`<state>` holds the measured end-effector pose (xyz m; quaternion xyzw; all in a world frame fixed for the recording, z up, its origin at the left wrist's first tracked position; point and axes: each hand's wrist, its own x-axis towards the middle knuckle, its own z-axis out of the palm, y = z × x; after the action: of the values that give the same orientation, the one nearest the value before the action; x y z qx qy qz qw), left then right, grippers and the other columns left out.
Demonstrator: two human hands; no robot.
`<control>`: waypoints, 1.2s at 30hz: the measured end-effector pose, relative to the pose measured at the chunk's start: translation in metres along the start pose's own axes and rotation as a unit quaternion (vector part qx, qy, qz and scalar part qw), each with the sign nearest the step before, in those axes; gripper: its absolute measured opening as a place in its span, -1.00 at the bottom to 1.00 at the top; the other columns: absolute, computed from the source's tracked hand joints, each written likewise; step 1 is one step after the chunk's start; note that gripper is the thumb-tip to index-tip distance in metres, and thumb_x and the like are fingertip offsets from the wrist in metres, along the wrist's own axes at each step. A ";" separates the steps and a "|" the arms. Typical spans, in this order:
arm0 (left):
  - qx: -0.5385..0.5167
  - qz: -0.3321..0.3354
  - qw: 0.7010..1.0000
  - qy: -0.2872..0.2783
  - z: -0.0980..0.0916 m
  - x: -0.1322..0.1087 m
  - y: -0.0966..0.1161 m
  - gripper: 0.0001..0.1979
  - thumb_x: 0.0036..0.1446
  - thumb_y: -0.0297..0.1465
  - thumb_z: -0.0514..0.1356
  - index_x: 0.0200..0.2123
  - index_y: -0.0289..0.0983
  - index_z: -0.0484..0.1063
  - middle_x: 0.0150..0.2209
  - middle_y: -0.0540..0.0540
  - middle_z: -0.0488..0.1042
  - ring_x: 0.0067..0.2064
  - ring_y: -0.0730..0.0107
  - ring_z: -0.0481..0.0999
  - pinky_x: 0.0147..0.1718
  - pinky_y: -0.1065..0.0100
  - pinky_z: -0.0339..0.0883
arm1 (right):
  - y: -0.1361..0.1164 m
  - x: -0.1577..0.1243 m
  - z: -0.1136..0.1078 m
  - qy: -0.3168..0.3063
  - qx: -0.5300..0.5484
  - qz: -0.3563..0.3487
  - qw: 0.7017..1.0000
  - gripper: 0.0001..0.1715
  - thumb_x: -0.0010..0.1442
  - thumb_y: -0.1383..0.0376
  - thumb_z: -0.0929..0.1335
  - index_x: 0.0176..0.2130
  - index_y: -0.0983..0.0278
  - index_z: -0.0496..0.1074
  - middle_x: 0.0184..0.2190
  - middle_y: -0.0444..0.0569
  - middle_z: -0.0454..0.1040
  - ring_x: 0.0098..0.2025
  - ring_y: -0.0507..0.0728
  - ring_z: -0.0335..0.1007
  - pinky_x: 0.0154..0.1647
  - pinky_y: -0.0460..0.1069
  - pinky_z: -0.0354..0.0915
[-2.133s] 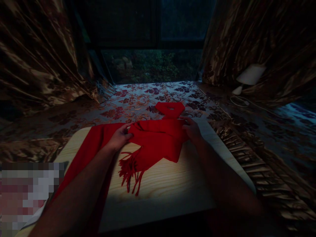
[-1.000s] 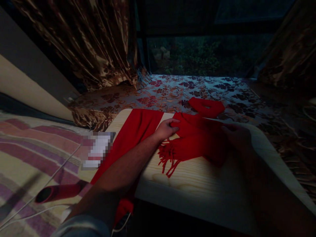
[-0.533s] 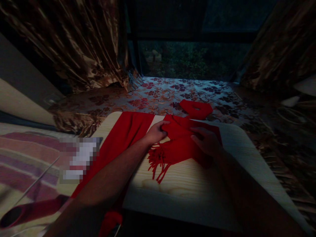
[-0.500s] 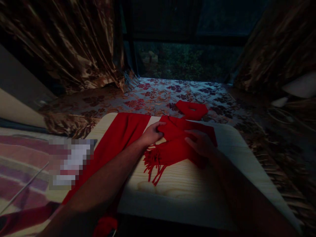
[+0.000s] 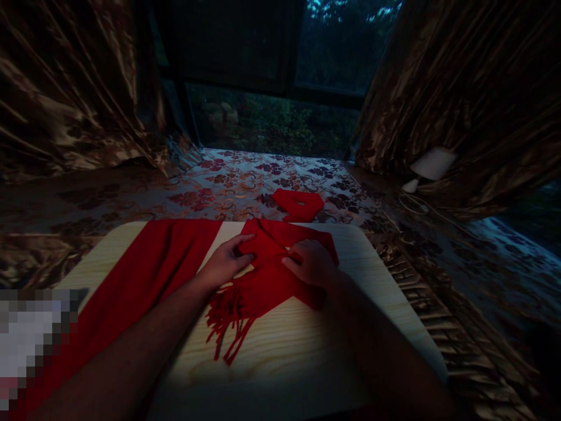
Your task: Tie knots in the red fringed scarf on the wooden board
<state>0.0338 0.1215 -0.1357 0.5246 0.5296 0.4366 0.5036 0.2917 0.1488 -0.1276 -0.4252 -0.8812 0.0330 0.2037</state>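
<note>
Steadying folded red scarf (image 5: 272,283), apparently: left hand (image 5: 223,260) at its left edge, thumb and forefinger spread; right hand (image 5: 313,263) over middle, cannot tell whether pinching. Scarf lies on table (image 5: 272,345), likely for flat support, fringe (image 5: 225,307) near left. Red cloth (image 5: 170,251) left, red loop (image 5: 313,204) far.

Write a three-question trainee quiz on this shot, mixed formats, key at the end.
1. Multiple choice: what is at the fingertips of the left hand?
A) a paper cup
B) the fringed red cloth
C) a metal tray

2. True or false: the red loop lies nearer the window than the right hand does.

3. Fill in: the pale-shaded lamp stands off to the person's ____ side.

Key: 1. B; 2. true; 3. right
</note>
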 end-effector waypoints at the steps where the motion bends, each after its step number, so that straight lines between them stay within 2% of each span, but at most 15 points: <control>1: 0.004 0.001 1.000 0.002 0.000 0.001 -0.002 -0.25 -0.10 -0.20 0.42 0.18 -0.34 0.44 -0.34 -0.06 0.53 -0.45 0.45 0.39 -0.47 0.43 0.22 | 0.003 0.000 -0.001 0.014 -0.005 0.017 1.000 -0.72 0.27 0.10 0.39 -0.37 0.23 0.49 -0.39 0.00 0.55 -0.27 0.18 0.44 -0.17 0.05 0.29; 4: 0.007 0.003 1.000 0.010 -0.002 0.004 -0.006 -0.31 -0.09 -0.18 0.42 0.11 -0.36 0.50 -0.40 -0.03 0.49 -0.47 0.49 0.35 -0.50 0.45 0.17 | 0.012 0.000 -0.001 0.064 -0.009 0.062 0.996 -0.72 0.33 0.16 0.34 -0.37 0.23 0.48 -0.35 0.03 0.54 -0.24 0.17 0.44 -0.15 0.04 0.30; 7: -0.008 0.006 1.000 0.016 -0.003 0.005 -0.008 -0.35 -0.10 -0.18 0.43 0.06 -0.36 0.53 -0.36 -0.08 0.53 -0.45 0.47 0.38 -0.49 0.45 0.19 | 0.021 -0.001 0.000 0.064 -0.002 0.074 0.995 -0.76 0.34 0.18 0.33 -0.27 0.24 0.54 -0.22 0.07 0.58 -0.12 0.19 0.47 -0.02 0.07 0.32; 12: -0.011 0.017 0.999 0.026 -0.003 0.005 -0.009 -0.39 -0.09 -0.20 0.42 0.04 -0.35 0.56 -0.48 -0.01 0.47 -0.53 0.52 0.31 -0.56 0.48 0.11 | 0.025 -0.002 0.002 0.049 0.027 0.010 0.998 -0.72 0.31 0.18 0.35 -0.05 0.17 0.60 0.05 0.03 0.57 0.09 0.23 0.44 0.17 0.17 0.28; 14: -0.021 0.018 0.999 0.022 -0.003 0.005 -0.008 -0.37 -0.09 -0.22 0.42 0.07 -0.35 0.54 -0.45 -0.02 0.49 -0.51 0.51 0.35 -0.54 0.47 0.16 | 0.023 -0.002 0.002 0.041 0.041 -0.016 0.998 -0.71 0.31 0.18 0.35 -0.05 0.16 0.60 0.02 0.01 0.59 0.06 0.22 0.46 0.16 0.17 0.29; 18: -0.038 0.047 0.998 0.018 -0.002 0.007 -0.009 -0.39 -0.11 -0.29 0.43 0.07 -0.33 0.56 -0.22 -0.15 0.59 -0.32 0.39 0.51 -0.36 0.41 0.35 | 0.020 0.000 0.004 -0.014 0.010 -0.015 1.000 -0.68 0.33 0.12 0.33 -0.12 0.18 0.63 -0.13 0.03 0.64 -0.08 0.25 0.50 0.05 0.18 0.32; 21: -0.020 0.072 0.997 0.035 -0.002 0.009 -0.012 -0.46 -0.10 -0.33 0.43 0.01 -0.31 0.60 -0.06 -0.21 0.59 -0.16 0.28 0.56 -0.23 0.35 0.40 | 0.019 0.001 0.006 -0.033 -0.001 -0.013 0.999 -0.67 0.33 0.11 0.32 -0.10 0.17 0.61 -0.06 0.05 0.63 -0.02 0.28 0.51 0.08 0.21 0.30; 24: -0.019 0.061 0.997 0.043 -0.002 0.011 -0.014 -0.49 -0.04 -0.32 0.40 0.02 -0.33 0.60 -0.02 -0.23 0.59 -0.07 0.19 0.57 -0.07 0.25 0.41 | 0.018 0.000 0.006 -0.054 0.006 -0.040 0.998 -0.71 0.31 0.11 0.33 -0.13 0.13 0.62 0.01 0.03 0.61 0.11 0.31 0.46 0.14 0.24 0.27; 27: -0.015 0.094 0.995 0.017 -0.003 0.011 -0.014 -0.50 0.00 -0.34 0.36 0.05 -0.30 0.58 0.10 -0.25 0.53 0.10 0.11 0.52 0.15 0.12 0.31 | 0.015 -0.004 0.007 -0.068 0.015 -0.049 0.996 -0.71 0.29 0.11 0.35 -0.10 0.10 0.61 0.15 0.04 0.52 0.20 0.35 0.40 0.19 0.31 0.23; 29: 0.010 0.142 0.990 -0.007 -0.003 0.012 -0.014 -0.51 -0.02 -0.39 0.36 0.04 -0.26 0.59 0.23 -0.25 0.43 0.27 0.07 0.39 0.32 0.08 0.10 | 0.012 -0.007 0.007 -0.073 0.028 -0.047 0.996 -0.67 0.27 0.09 0.37 -0.03 0.09 0.60 0.24 0.05 0.44 0.25 0.37 0.35 0.23 0.36 0.19; 31: 0.042 0.163 0.986 -0.010 -0.002 0.012 -0.014 -0.54 -0.04 -0.43 0.35 0.01 -0.25 0.61 0.28 -0.24 0.38 0.34 0.07 0.30 0.39 0.09 -0.05 | 0.010 -0.007 0.007 -0.077 0.057 -0.049 0.994 -0.60 0.23 0.07 0.39 0.04 0.08 0.56 0.26 0.05 0.41 0.28 0.37 0.31 0.26 0.36 0.17; 33: 0.072 0.157 0.985 0.018 0.000 0.012 -0.016 -0.60 -0.02 -0.44 0.33 -0.04 -0.27 0.63 0.26 -0.24 0.40 0.32 0.08 0.33 0.39 0.12 -0.02 | 0.010 -0.006 0.006 -0.063 0.104 -0.041 0.992 -0.55 0.24 0.07 0.37 0.09 0.09 0.53 0.21 0.04 0.46 0.24 0.32 0.37 0.26 0.29 0.23; 34: 0.088 0.152 0.984 0.037 0.000 0.013 -0.016 -0.63 0.00 -0.44 0.32 -0.06 -0.28 0.63 0.24 -0.24 0.43 0.29 0.09 0.37 0.37 0.13 0.03 | 0.012 -0.005 0.005 -0.036 0.121 -0.023 0.992 -0.56 0.26 0.07 0.35 0.08 0.12 0.53 0.16 0.04 0.51 0.19 0.29 0.42 0.23 0.25 0.27; 36: 0.116 0.147 0.980 0.070 0.002 0.013 -0.017 -0.67 0.02 -0.43 0.30 -0.09 -0.30 0.64 0.17 -0.24 0.49 0.23 0.08 0.43 0.32 0.14 0.14 | 0.021 -0.002 0.002 0.061 0.111 0.047 0.991 -0.60 0.28 0.07 0.32 -0.01 0.18 0.57 0.03 0.08 0.59 0.10 0.27 0.49 0.19 0.21 0.33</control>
<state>0.0342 0.1329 -0.1538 0.6197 0.5282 0.4768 0.3312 0.3071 0.1611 -0.1352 -0.4425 -0.8370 0.1147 0.3009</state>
